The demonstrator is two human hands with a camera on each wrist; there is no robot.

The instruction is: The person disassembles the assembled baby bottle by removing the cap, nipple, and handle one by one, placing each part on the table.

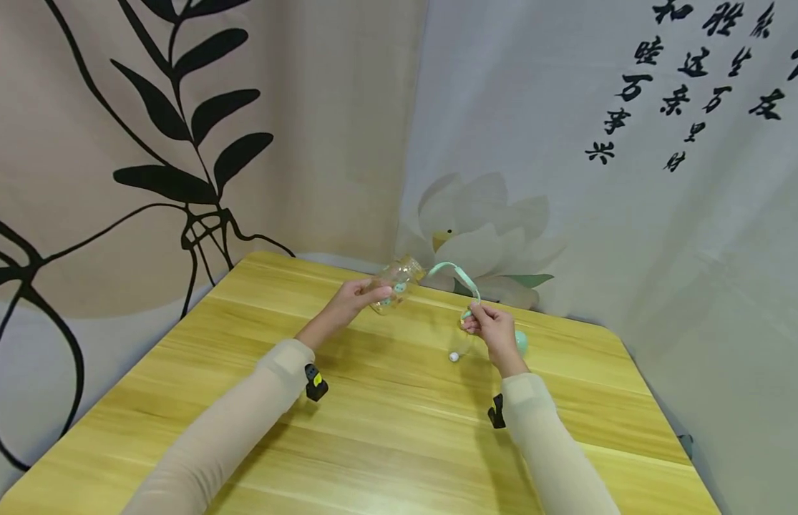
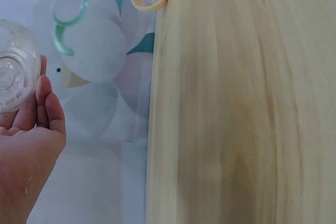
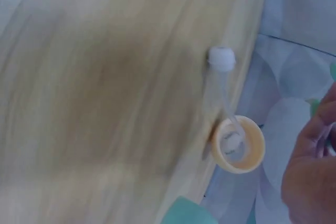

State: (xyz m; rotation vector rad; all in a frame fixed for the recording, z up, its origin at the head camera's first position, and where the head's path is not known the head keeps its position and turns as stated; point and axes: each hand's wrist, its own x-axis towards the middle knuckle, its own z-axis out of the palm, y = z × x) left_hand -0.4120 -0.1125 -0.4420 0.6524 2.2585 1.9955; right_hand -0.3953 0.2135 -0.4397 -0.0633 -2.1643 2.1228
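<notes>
My left hand (image 1: 356, 300) grips a clear bottle (image 1: 406, 270) with small green printed figures, tilted above the table with its mouth toward the right. In the left wrist view, the bottle's round base (image 2: 10, 77) shows beside my fingers (image 2: 50, 103). My right hand (image 1: 495, 330) pinches a mint green strap (image 1: 459, 272), which arches up toward the bottle's mouth; in the left wrist view a ring is visible on the strap. Below the right hand, an orange-yellow ring-shaped cap (image 3: 219, 153) stands on the table, with a clear straw (image 3: 226, 95) ending in a white knob (image 3: 221, 59).
A mint green rounded piece (image 1: 522, 342) lies on the table just beyond the right hand, partly hidden by it. The wooden table (image 1: 347, 443) reaches back to printed curtains (image 1: 347, 143) along its far edge.
</notes>
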